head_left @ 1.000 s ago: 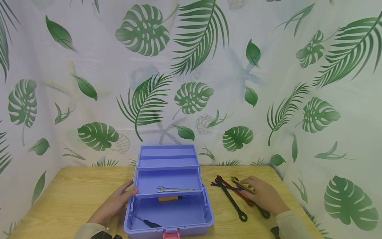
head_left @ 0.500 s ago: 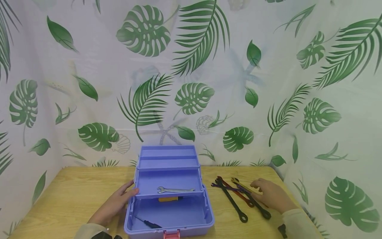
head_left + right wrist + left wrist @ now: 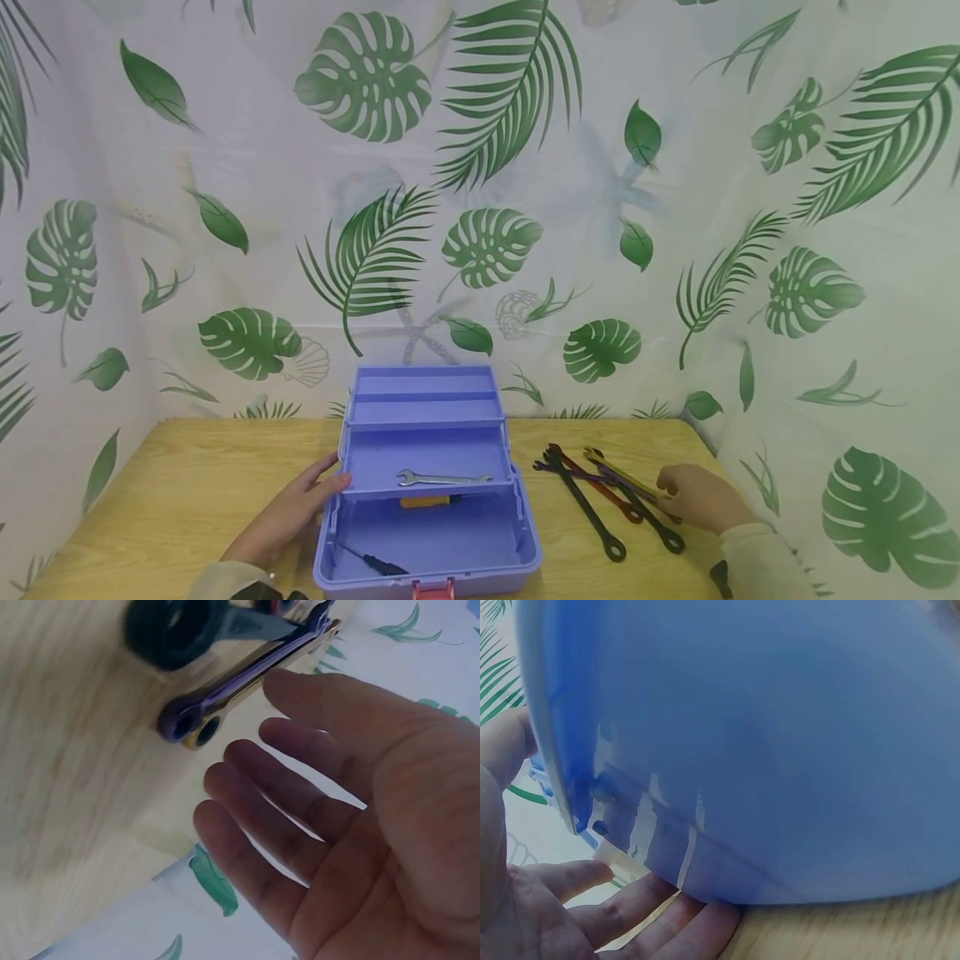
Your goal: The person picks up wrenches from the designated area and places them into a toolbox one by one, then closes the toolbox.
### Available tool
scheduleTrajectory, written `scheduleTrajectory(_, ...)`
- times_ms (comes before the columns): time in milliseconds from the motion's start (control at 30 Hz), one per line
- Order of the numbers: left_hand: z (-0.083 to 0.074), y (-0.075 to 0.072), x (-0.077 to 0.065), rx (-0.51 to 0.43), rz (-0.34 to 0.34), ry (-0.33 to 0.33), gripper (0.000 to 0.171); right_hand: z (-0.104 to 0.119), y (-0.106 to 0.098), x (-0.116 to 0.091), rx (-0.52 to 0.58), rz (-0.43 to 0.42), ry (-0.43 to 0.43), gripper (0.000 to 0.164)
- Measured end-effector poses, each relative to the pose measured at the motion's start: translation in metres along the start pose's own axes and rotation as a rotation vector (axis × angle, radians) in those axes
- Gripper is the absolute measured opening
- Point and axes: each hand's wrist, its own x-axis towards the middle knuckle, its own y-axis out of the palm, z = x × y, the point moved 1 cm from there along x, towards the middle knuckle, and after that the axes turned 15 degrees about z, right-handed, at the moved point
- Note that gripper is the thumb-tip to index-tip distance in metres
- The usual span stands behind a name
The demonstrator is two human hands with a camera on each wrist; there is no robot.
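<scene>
My left hand [image 3: 291,510] holds the left side of a blue toolbox [image 3: 480,581], thumb over the edge and fingers on the outer wall. Its tiered trays stand raised; a silver wrench [image 3: 450,479] lies in the lower one. Right of the box, several combination wrenches overlap on the table: a black wrench [image 3: 587,508], a red wrench [image 3: 622,503], a gold wrench [image 3: 626,475] and a purple wrench [image 3: 244,679] among them. My right hand [image 3: 701,498] is at the right of this pile, fingers loosely bent around nothing, near the ring ends of the purple and gold wrenches.
On the toolbox floor lie a screwdriver [image 3: 381,567] with a dark handle and a yellow-handled tool [image 3: 425,502], partly under the tray. A red latch [image 3: 432,590] is on the box front. A leaf-patterned sheet [image 3: 525,167] hangs behind the wooden table [image 3: 225,467].
My right hand has let go of the wrenches and drawn back to the right. The wrenches stay in their overlapping pile. My left hand keeps its place on the toolbox.
</scene>
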Motion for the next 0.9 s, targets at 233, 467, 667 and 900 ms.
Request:
scheduleTrajectory(233,0.004,0.000,0.001,-0.022,0.007,0.015,0.085,-0.013,0.007,-0.001,0.062,0.074,0.084,0.013)
scheduleTrajectory(467,0.014,-0.002,0.001,-0.056,0.029,0.079,0.077,-0.015,0.011,-0.004,0.132,0.101,0.117,0.019)
scheduleTrajectory(667,0.015,-0.003,0.002,-0.054,0.039,0.079,0.077,-0.017,0.015,-0.003,0.107,0.072,0.088,0.018)
scheduleTrajectory(900,0.013,-0.002,0.001,-0.057,0.048,0.080,0.078,-0.021,0.020,0.002,0.123,0.027,0.108,0.013)
